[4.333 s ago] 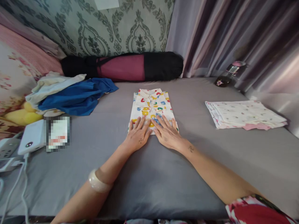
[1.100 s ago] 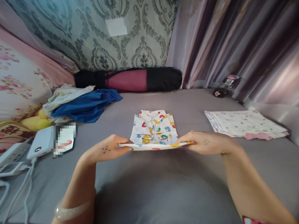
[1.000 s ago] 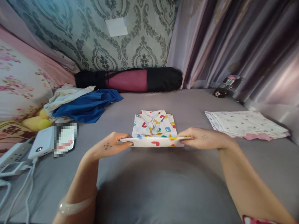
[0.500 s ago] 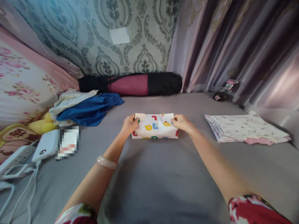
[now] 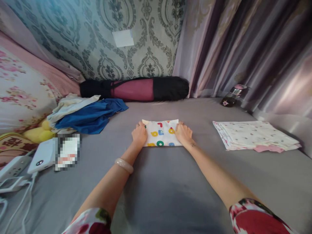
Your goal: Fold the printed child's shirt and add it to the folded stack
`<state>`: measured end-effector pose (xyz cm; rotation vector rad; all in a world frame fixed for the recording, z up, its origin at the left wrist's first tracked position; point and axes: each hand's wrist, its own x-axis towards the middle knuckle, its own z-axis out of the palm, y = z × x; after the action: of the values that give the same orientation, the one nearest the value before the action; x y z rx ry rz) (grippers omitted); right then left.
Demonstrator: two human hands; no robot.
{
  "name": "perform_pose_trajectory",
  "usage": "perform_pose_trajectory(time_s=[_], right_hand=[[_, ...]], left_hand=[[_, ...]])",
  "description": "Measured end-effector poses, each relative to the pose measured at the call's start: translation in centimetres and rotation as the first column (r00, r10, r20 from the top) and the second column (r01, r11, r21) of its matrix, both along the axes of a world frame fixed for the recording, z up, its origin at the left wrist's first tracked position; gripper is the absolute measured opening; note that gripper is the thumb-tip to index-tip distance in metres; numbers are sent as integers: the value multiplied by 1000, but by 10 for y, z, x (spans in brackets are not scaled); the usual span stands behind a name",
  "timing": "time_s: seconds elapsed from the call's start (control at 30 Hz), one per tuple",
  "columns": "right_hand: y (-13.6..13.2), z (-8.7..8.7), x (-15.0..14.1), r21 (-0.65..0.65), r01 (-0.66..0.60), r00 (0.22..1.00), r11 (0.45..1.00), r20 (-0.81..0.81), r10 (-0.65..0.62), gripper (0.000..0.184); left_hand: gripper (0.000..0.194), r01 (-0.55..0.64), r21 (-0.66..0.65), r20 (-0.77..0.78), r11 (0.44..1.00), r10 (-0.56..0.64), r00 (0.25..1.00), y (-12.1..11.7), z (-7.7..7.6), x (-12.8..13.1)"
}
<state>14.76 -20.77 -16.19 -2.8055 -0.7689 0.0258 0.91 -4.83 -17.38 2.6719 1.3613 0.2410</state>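
A white folded cloth [image 5: 161, 135] printed with colourful letters lies on the grey bed sheet in front of me. My left hand [image 5: 139, 133] is closed round its left side, with a pale bangle [image 5: 124, 165] on that wrist. On the opposite side, my right hand [image 5: 184, 133] grips the cloth's right edge. Both hands' fingertips are partly hidden, with the backs of the hands turned up.
Folded patterned fabric [image 5: 255, 135] lies at right, below a dark bottle [image 5: 230, 100]. Crumpled blue clothing [image 5: 85, 117] is at left, near a white power bank [image 5: 44, 156], a power strip [image 5: 15, 167] and cables. A black-and-pink rolled bag [image 5: 131, 90] lies along the wall.
Both hands have shifted from pinching the cloth's upper corners to wrapping its sides, closer together. The cloth looks narrower between them. The view has moved slightly.
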Motion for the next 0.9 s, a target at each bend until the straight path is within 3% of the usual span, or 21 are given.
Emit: perform_pose_trajectory(time_s=[0.9], right_hand=[[5,3,4,0,111,990,994,-91,-111,33]], left_hand=[[28,-78,21,19,997,77,997,5,-6,5]])
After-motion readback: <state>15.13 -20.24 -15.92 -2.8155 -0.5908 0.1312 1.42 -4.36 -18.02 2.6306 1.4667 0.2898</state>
